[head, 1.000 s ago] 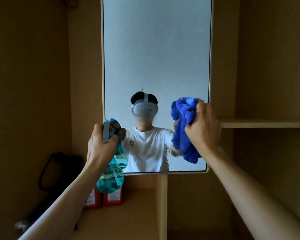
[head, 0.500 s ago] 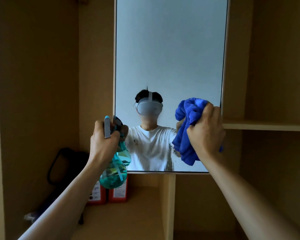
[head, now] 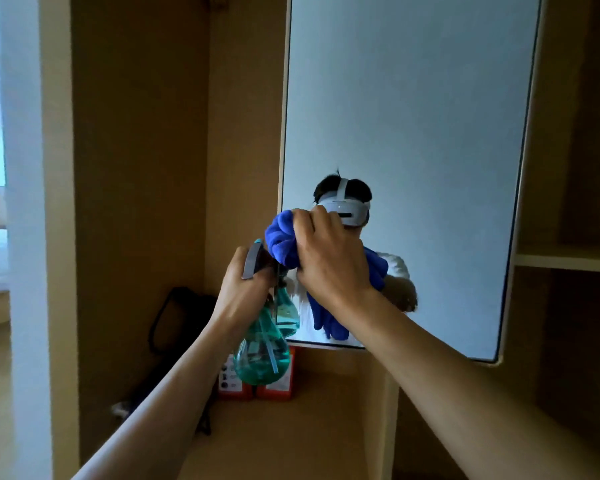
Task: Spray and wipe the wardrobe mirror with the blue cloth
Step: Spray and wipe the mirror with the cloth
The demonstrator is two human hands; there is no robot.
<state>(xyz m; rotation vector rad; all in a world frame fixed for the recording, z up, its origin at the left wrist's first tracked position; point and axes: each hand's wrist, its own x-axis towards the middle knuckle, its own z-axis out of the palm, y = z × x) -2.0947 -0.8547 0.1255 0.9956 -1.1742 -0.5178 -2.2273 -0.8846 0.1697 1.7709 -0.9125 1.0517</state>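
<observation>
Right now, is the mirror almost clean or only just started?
Probably partway. Spraying: no drops show, so I cannot tell, but the left hand holds the spray bottle by the lower left corner of the mirror. In hand: the right hand grips the bunched blue cloth against that lower left glass. Left: likely the wide upper and right glass.

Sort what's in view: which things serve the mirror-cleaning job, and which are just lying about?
On the job:
- mirror
- cloth, gripped by the right hand against the glass
- spray bottle, held by the left hand

Lying about:
- red boxes on the ledge below the mirror
- black bag in the left corner
</observation>
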